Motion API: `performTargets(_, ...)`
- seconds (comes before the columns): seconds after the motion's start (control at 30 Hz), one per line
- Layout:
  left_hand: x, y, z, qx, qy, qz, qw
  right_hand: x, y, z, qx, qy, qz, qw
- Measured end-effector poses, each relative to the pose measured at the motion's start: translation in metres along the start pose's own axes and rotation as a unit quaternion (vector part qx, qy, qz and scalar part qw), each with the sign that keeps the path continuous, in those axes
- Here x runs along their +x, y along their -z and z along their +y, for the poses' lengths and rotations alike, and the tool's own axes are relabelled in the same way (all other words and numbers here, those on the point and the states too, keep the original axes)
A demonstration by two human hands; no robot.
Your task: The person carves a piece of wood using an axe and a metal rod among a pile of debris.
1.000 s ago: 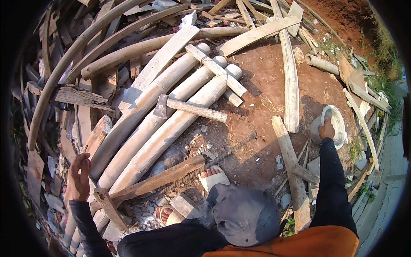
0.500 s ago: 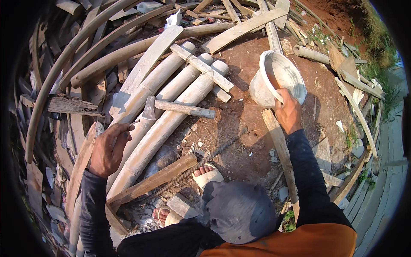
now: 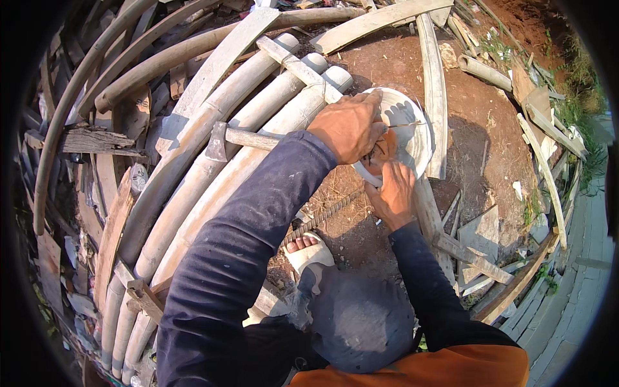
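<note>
Gripping the near rim of the white bucket (image 3: 420, 149), as far as can be made out, the right hand (image 3: 394, 197) has its fingers bent over the edge, while the left hand (image 3: 351, 129) sits farther forward at the bucket's left side, fingers curled inward over the mouth; whether it pinches anything, I cannot tell. So the bucket lies straight ahead of the right hand and to the right of the left one, both about equally close. Its round mouth faces up toward the wearer and gives no clear long axis; an orange-brown patch inside is hard to identify. Just beyond its right side runs a long plank (image 3: 436, 109). Leftward, below the left forearm, bamboo poles (image 3: 193, 177) slant away, with a hatchet (image 3: 217, 143) lying across them.
</note>
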State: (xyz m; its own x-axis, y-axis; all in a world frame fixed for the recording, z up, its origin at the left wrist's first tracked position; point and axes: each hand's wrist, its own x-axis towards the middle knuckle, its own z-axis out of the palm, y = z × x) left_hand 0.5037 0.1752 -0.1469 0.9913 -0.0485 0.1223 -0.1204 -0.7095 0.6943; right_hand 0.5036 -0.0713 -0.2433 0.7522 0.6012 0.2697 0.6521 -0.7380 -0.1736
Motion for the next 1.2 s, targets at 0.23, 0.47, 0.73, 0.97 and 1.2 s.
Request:
performTargets(0.23, -0.205, 0.132, -0.108, 0.166, 0.135, 0.093, 0.973, -0.037, 0.007, -0.055, 0.245, 0.074, -0.021, 0.966)
performTargets(0.47, -0.566, 0.124, -0.044, 0.207, 0.523, 0.383, 0.733, -0.08, -0.093, -0.116, 0.214, 0.083, -0.303, 0.925)
performTargets(0.73, -0.685, -0.025, -0.028, 0.225, 0.67, 0.25, 0.662, -0.069, -0.116, -0.096, 0.092, 0.201, -0.406, 0.887)
performTargets(0.97, -0.704, -0.02, -0.007, 0.158, 0.634, 0.304, 0.694, -0.07, -0.057, -0.13, 0.058, 0.219, -0.438, 0.87)
performTargets(1.2, -0.737, -0.109, 0.068, -0.021, 0.651, 0.326, 0.685, -0.064, 0.015, -0.154, -0.013, 0.227, -0.515, 0.827)
